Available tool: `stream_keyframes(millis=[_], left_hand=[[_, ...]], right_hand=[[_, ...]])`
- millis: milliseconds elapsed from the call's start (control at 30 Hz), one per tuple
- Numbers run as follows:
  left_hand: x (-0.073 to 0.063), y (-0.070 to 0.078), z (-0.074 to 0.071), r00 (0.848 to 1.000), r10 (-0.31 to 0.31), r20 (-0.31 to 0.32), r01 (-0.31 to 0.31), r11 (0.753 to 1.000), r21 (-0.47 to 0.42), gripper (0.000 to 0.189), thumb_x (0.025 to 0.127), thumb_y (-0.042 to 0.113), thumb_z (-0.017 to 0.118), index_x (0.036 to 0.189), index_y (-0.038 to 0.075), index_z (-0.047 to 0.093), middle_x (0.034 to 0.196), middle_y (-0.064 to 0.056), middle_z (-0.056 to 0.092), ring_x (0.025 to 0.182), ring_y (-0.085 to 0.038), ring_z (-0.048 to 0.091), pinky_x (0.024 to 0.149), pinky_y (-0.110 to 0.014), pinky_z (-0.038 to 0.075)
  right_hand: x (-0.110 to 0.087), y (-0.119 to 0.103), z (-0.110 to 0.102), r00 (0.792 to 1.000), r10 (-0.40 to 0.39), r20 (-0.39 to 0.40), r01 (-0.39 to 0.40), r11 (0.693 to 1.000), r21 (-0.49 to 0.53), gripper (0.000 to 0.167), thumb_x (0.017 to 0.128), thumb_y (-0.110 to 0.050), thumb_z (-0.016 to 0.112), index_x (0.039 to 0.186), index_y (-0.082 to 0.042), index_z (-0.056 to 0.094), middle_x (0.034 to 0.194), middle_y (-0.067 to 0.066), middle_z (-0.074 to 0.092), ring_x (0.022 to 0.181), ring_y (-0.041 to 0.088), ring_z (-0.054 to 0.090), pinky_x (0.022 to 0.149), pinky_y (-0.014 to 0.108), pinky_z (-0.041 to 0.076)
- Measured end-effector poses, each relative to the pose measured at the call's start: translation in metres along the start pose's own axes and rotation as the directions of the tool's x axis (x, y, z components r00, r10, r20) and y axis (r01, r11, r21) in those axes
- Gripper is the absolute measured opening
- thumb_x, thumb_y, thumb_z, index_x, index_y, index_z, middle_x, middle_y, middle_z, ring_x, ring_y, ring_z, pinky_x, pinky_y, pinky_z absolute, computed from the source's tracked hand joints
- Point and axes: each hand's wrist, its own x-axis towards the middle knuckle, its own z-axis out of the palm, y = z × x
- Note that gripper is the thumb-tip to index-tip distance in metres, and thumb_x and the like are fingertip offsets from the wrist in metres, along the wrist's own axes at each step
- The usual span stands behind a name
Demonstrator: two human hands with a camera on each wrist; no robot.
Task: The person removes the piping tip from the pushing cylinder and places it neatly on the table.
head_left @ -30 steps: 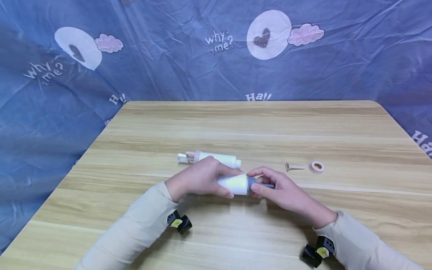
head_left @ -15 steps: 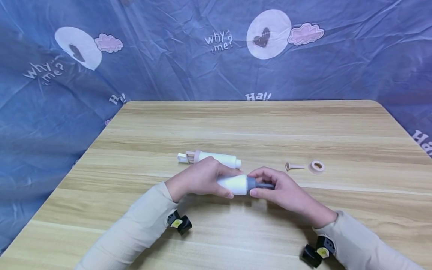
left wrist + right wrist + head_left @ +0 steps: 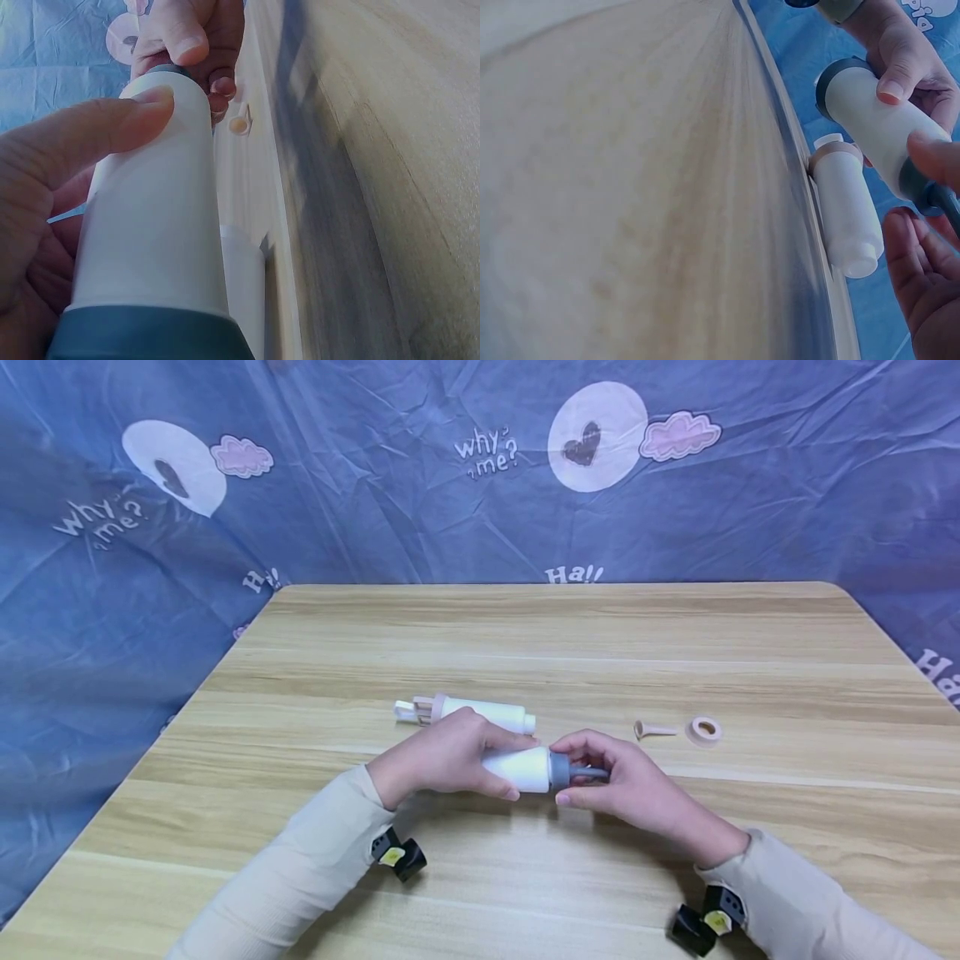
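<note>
My left hand (image 3: 453,752) grips the body of a white plastic bottle (image 3: 525,770), held lying level above the table. In the left wrist view, the thumb lies along the bottle and a dark grey collar (image 3: 150,334) rings its near end. At the right end sits a grey cap (image 3: 559,771) with a thin stem. My right hand (image 3: 622,777) is around this cap, its fingers loosened. One finger touches the cap's edge in the right wrist view, and the thumb stands slightly off it. A second white bottle (image 3: 491,714) with a pink collar lies behind the left hand.
A small pink funnel-shaped piece (image 3: 654,730) and a pink ring (image 3: 705,732) lie on the wooden table (image 3: 525,635), right of and beyond the hands. A blue printed cloth (image 3: 360,468) hangs behind the table.
My right fingers have loosened and spread; the thumb has moved from the stem side down off the cap's edge. More of the cap and stem shows. The left hand and bottle stay in place.
</note>
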Motion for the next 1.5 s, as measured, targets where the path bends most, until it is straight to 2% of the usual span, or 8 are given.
stream_keyframes(millis=[100,200,433,667,967,1267,1500], left_hand=[[0.0,0.0,0.0,1.0,-0.001,-0.003,0.001,1.0,-0.005,0.054,0.071,0.028,0.079,0.121,0.016,0.063,0.107,-0.001,0.069,0.077,-0.008,0.057,0.067,-0.017,0.044],[0.0,-0.001,0.0,1.0,-0.001,-0.006,0.001,1.0,-0.004,0.054,0.071,0.027,0.079,0.121,0.015,0.064,0.108,-0.001,0.069,0.078,-0.007,0.057,0.068,-0.017,0.044],[0.0,-0.001,0.001,1.0,0.008,-0.023,-0.009,1.0,-0.005,0.053,0.071,0.026,0.08,0.12,0.014,0.064,0.11,-0.001,0.068,0.08,-0.008,0.056,0.07,-0.016,0.043],[0.0,-0.001,0.002,1.0,0.007,-0.016,-0.007,1.0,0.002,0.053,0.071,0.026,0.08,0.12,0.015,0.064,0.11,0.0,0.068,0.081,-0.008,0.056,0.071,-0.017,0.043],[-0.001,-0.003,0.003,1.0,-0.008,0.001,0.008,1.0,0.013,0.054,0.071,0.027,0.08,0.121,0.015,0.064,0.107,0.0,0.069,0.079,-0.007,0.056,0.071,-0.017,0.043],[-0.003,-0.007,0.007,0.999,-0.039,-0.002,0.039,0.999,-0.004,0.056,0.071,0.027,0.08,0.122,0.016,0.062,0.109,-0.001,0.068,0.082,-0.008,0.056,0.073,-0.018,0.044],[-0.006,-0.012,0.01,0.999,-0.032,-0.011,0.031,0.999,-0.025,0.055,0.07,0.024,0.08,0.122,0.016,0.063,0.108,-0.001,0.068,0.081,-0.008,0.056,0.072,-0.017,0.044]], right_hand=[[0.001,0.001,0.0,1.0,0.007,0.015,-0.007,1.0,0.009,0.044,0.075,-0.013,0.075,0.114,-0.002,0.057,0.098,0.01,0.065,0.088,0.014,0.062,0.077,0.026,0.051],[0.0,0.0,0.0,0.999,0.037,0.028,-0.037,0.999,0.017,0.039,0.081,-0.015,0.07,0.115,-0.002,0.056,0.096,0.01,0.065,0.084,0.016,0.062,0.075,0.027,0.052],[0.0,-0.002,-0.002,0.991,0.077,0.109,-0.093,0.985,0.147,0.033,0.094,-0.015,0.052,0.115,0.01,0.05,0.087,0.02,0.063,0.072,0.022,0.063,0.066,0.036,0.056],[0.0,0.0,-0.001,0.989,0.067,0.13,-0.095,0.97,0.222,0.033,0.092,-0.012,0.056,0.114,0.012,0.05,0.09,0.025,0.064,0.076,0.018,0.065,0.07,0.034,0.056],[0.0,0.002,0.0,0.997,0.072,0.041,-0.073,0.997,0.039,0.034,0.083,-0.016,0.068,0.113,-0.003,0.058,0.095,0.01,0.066,0.082,0.016,0.063,0.072,0.026,0.05],[-0.002,0.003,0.002,0.999,0.027,0.027,-0.028,0.999,0.045,0.038,0.08,-0.011,0.07,0.112,0.001,0.055,0.097,0.013,0.065,0.086,0.016,0.062,0.076,0.026,0.051],[-0.002,0.003,0.002,1.0,0.022,0.016,-0.022,0.999,0.043,0.038,0.079,-0.01,0.071,0.112,0.0,0.055,0.097,0.013,0.064,0.086,0.015,0.062,0.076,0.026,0.052]])
